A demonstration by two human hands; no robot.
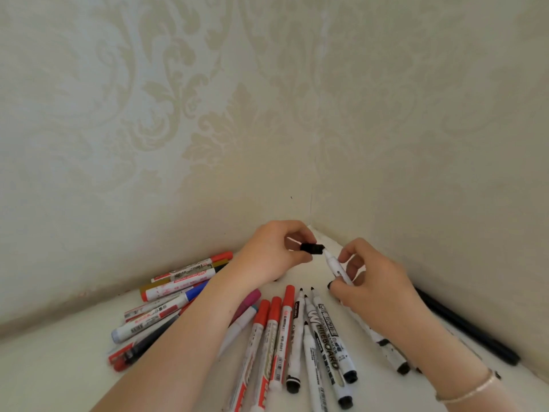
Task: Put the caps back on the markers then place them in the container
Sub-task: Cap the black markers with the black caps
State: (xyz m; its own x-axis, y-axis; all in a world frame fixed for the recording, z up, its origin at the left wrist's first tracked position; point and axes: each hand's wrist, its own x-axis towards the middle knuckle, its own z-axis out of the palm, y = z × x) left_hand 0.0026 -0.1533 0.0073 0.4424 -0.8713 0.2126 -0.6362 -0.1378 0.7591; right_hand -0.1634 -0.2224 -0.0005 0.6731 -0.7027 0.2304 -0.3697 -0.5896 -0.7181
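A white counter [74,361] is running into a corner where two walls [148,114] papered in pale damask are meeting. At that far corner the left hand [267,252] is pinching a black cap [312,248] just at the tip of a white marker [337,267], which the right hand [374,288] is gripping. Loose markers [285,337] are lying fanned across the counter's middle and left.

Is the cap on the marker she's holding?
Off. The left hand pinches the black cap just at the tip of the marker held by the right hand.
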